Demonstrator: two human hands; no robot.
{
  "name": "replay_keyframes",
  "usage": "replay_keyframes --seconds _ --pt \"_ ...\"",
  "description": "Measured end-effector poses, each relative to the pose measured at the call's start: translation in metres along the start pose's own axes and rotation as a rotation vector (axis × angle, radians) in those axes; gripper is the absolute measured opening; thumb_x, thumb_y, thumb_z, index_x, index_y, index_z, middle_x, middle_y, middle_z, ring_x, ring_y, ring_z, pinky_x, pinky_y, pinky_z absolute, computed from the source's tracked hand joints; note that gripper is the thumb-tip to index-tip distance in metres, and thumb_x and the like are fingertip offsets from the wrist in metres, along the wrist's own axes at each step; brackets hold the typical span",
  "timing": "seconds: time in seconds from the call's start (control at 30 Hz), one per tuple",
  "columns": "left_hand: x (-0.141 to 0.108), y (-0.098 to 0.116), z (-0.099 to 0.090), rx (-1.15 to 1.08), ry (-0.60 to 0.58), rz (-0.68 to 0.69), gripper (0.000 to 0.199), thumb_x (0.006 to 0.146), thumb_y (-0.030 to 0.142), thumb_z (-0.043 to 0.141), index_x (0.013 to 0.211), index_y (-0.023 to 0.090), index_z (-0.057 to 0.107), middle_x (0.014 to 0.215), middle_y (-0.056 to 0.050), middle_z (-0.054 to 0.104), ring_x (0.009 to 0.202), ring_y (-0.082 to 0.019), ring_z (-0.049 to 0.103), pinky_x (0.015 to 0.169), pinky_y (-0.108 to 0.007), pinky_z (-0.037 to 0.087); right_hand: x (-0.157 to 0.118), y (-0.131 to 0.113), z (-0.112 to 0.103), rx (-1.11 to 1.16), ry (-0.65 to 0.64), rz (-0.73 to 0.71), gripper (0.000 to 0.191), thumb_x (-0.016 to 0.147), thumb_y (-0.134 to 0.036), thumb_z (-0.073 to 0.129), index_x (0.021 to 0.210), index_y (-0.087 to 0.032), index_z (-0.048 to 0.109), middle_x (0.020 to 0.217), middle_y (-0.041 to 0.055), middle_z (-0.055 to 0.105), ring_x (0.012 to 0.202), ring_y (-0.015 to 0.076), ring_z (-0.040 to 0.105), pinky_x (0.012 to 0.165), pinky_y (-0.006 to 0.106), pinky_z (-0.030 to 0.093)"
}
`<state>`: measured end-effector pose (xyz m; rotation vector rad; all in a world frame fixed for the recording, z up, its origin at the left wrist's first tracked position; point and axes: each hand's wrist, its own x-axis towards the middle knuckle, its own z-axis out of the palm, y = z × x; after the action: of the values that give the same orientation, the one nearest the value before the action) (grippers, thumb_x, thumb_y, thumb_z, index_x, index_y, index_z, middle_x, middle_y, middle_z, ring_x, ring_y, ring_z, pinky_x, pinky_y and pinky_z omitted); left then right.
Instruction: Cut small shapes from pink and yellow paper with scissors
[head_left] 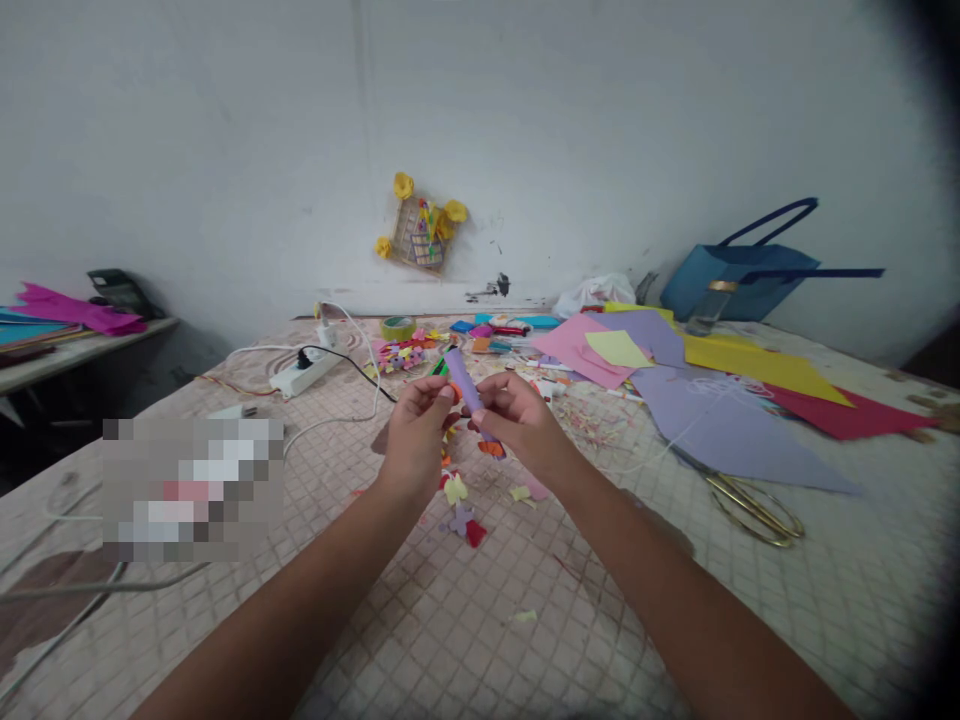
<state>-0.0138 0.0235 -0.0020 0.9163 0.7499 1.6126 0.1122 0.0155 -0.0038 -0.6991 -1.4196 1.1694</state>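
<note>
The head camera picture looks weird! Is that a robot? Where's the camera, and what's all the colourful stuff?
No robot here, just a person's two bare hands. The camera sits on their head, looking forward and down, so the arms reach in from the bottom.

The right hand holds a purple roll that looks like paper. The left hand has its fingertips close to the roll, by a bit of orange; I can't tell exactly what they grip.

On the table lie a big purple sheet, a red sheet, gold-handled scissors and a white power strip. A decoration with yellow flowers is on the wall.
</note>
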Motion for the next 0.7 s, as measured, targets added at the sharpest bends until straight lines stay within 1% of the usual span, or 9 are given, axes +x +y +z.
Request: replay_keyframes --seconds 0.13,0.27,0.37,0.47,0.63,0.7 --pt "-0.0009 -0.0002 0.0018 -0.02 0.004 0.036 0.017 0.064 0.018 0.067 0.077 0.017 0.056 0.068 0.003 0.06 0.061 -0.007 0.054 0.062 -0.021 0.042 0.0005 0.0025 0.0006 0.006 -0.012 0.017 0.021 0.072 -0.019 0.063 0.089 -0.023 0.051 0.076 -0.0038 0.059 0.06 0.0092 0.055 0.051 0.021 0.042" --pt "-0.0029 0.0012 0.0035 -0.046 -0.003 0.018 0.02 0.061 0.017 0.069 0.075 0.016 0.055 0.066 0.004 0.06 0.058 -0.007 0.054 0.058 -0.02 0.043 0.0016 0.0048 0.0016 0.033 -0.022 0.021 0.022 0.071 -0.02 0.064 0.088 -0.023 0.05 0.074 -0.0041 0.059 0.058 0.0094 0.055 0.047 0.02 0.043" --pt "-0.004 0.002 0.0038 -0.05 -0.013 -0.007 0.021 0.06 0.019 0.071 0.074 0.016 0.056 0.066 0.004 0.06 0.057 -0.007 0.054 0.057 -0.02 0.043 0.0016 0.0045 0.0021 0.053 -0.027 0.023 0.022 0.071 -0.021 0.065 0.087 -0.022 0.05 0.073 -0.0043 0.059 0.058 0.0094 0.056 0.049 0.021 0.046" --pt "-0.0047 0.0022 0.0039 -0.036 -0.033 -0.017 0.02 0.061 0.021 0.071 0.073 0.016 0.056 0.064 0.003 0.059 0.054 -0.007 0.053 0.055 -0.02 0.043 0.0005 0.0028 0.0023 0.07 -0.038 0.039 0.022 0.072 -0.023 0.064 0.089 -0.023 0.05 0.076 -0.0033 0.06 0.062 0.0103 0.058 0.052 0.024 0.05" --pt "-0.0061 0.0022 0.0039 0.018 -0.092 0.033 0.014 0.065 0.022 0.069 0.07 0.015 0.058 0.062 0.002 0.058 0.053 -0.007 0.052 0.053 -0.02 0.042 -0.0017 -0.0019 0.0028 0.086 -0.032 0.104 0.024 0.072 -0.029 0.066 0.09 -0.024 0.051 0.079 -0.0018 0.059 0.067 0.0132 0.06 0.052 0.027 0.053" --pt "-0.0067 0.0022 0.0034 0.041 -0.104 0.058 0.014 0.066 0.022 0.069 0.07 0.015 0.058 0.062 0.002 0.059 0.053 -0.007 0.051 0.053 -0.02 0.041 -0.0021 -0.0033 0.003 0.064 -0.033 0.083 0.022 0.073 -0.03 0.065 0.09 -0.023 0.052 0.077 -0.0021 0.059 0.065 0.0125 0.059 0.054 0.027 0.053"
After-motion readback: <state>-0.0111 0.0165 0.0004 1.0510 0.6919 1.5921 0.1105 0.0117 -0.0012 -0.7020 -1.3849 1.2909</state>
